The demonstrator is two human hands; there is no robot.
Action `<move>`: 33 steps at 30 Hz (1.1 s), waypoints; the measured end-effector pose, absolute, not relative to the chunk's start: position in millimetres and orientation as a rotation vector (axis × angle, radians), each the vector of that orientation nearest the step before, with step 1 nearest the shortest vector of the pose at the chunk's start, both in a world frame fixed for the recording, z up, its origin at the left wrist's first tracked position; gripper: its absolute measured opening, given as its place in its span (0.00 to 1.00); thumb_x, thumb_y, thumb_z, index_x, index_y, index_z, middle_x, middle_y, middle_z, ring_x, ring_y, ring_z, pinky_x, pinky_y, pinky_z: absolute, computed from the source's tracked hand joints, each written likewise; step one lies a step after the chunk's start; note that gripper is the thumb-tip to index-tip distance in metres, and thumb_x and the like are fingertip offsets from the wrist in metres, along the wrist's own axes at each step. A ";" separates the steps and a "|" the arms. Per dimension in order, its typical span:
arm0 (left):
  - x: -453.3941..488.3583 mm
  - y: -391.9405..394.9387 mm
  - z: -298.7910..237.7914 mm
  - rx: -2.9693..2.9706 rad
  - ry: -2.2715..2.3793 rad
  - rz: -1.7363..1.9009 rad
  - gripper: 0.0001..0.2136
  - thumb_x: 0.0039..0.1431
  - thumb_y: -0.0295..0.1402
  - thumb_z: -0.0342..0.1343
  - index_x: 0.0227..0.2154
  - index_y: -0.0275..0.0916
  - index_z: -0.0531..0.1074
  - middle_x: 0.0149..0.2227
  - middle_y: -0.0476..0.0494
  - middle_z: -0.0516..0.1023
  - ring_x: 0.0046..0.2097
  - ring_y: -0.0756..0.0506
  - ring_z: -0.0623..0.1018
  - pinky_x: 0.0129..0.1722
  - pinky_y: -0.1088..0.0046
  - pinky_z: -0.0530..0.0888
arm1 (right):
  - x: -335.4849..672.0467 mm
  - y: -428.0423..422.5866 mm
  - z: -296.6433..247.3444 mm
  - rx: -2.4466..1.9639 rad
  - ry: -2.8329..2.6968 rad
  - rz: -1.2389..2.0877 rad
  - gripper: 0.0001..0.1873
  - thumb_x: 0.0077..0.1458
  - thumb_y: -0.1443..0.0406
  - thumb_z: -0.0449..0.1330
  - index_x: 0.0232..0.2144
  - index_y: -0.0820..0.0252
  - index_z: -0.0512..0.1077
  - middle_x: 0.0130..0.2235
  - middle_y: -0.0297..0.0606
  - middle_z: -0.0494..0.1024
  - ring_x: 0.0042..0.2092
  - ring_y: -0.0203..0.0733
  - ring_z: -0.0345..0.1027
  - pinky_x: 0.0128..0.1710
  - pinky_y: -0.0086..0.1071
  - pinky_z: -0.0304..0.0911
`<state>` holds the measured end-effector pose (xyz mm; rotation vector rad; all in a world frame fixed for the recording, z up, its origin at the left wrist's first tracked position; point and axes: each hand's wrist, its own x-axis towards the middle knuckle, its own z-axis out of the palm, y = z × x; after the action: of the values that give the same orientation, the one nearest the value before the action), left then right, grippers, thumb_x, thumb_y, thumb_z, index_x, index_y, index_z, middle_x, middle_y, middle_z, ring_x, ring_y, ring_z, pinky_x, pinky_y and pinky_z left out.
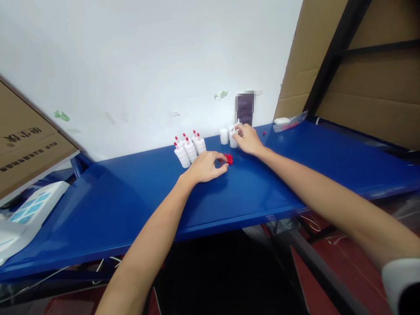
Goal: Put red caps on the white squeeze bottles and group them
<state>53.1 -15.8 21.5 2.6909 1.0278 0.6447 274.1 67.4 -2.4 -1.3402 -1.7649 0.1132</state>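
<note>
My left hand (pixel 207 167) rests low over the table, thumb and forefinger apart in a curve, nothing visible between them. Its fingertips are beside a small cluster of red caps (pixel 229 159). Behind that hand stand several white squeeze bottles (pixel 182 156) with pointed nozzles and red tips, some partly hidden by it. My right hand (pixel 248 138) is closed at the top of a white bottle (pixel 233 141), its fingers around the nozzle end. Other white bottles (pixel 223 136) stand close beside and behind it, partly covered by the hand.
The blue table (pixel 131 192) runs along a white wall. A dark phone-like object (pixel 244 108) leans there. Farther right lie a single red cap (pixel 264 133) and a clear plastic bag (pixel 290 122). A white device with blue keys (pixel 33 210) and a cardboard box (pixel 29 140) occupy the left.
</note>
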 end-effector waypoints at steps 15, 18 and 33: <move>52.5 -12.6 17.2 2.726 1.147 0.625 0.14 0.70 0.39 0.42 0.32 0.39 0.68 0.27 0.47 0.74 0.29 0.47 0.71 0.32 0.69 0.66 | 275.1 62.0 -2.7 -1.332 -1.711 0.199 0.11 0.56 0.62 0.50 0.42 0.54 0.66 0.34 0.41 0.74 0.37 0.51 0.68 0.44 0.47 0.64; 56.0 -15.9 16.7 2.844 1.159 0.473 0.17 0.69 0.45 0.44 0.36 0.39 0.70 0.33 0.43 0.77 0.34 0.44 0.75 0.35 0.68 0.69 | 274.5 61.3 -4.1 -1.314 -1.717 0.222 0.13 0.57 0.61 0.50 0.44 0.53 0.65 0.33 0.39 0.72 0.37 0.51 0.68 0.44 0.46 0.64; 64.9 -14.2 14.9 3.027 1.140 0.082 0.27 0.70 0.53 0.38 0.42 0.38 0.75 0.38 0.38 0.79 0.38 0.38 0.79 0.36 0.66 0.71 | 274.6 62.4 -7.3 -1.329 -1.732 0.273 0.13 0.60 0.59 0.49 0.45 0.53 0.65 0.31 0.38 0.73 0.36 0.52 0.69 0.43 0.46 0.63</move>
<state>64.9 -14.2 14.9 3.0275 1.1401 0.0821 274.6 62.4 -7.3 -1.3291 -1.7320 0.2729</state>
